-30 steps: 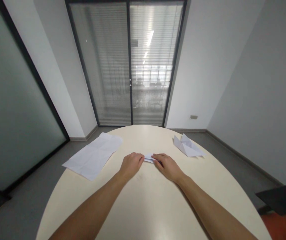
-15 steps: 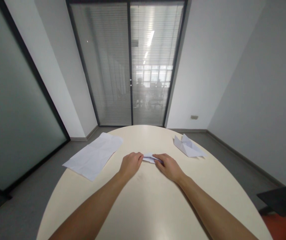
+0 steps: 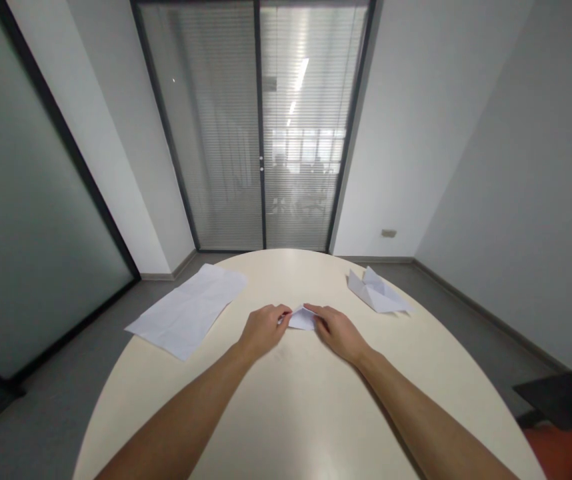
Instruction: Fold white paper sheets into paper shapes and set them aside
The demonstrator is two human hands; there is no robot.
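Between my two hands is a small folded piece of white paper [image 3: 302,320], held just over the middle of the table. My left hand [image 3: 265,328] pinches its left end between thumb and fingers. On the other side, my right hand [image 3: 337,329] grips the right end, its index finger along the upper edge and its thumb underneath. The paper's front face shows as a low, peaked shape. My fingers cover both of its ends.
A creased flat sheet of white paper [image 3: 191,308] lies on the left of the round cream table [image 3: 286,413]. Toward the right edge sits a folded paper piece [image 3: 377,293] with raised points. A black and red chair [image 3: 566,407] stands at the lower right.
The folded paper has turned so that a broader, peaked face shows instead of a narrow opening. Both hands have shifted their fingers on it, and the left hand has moved slightly right.
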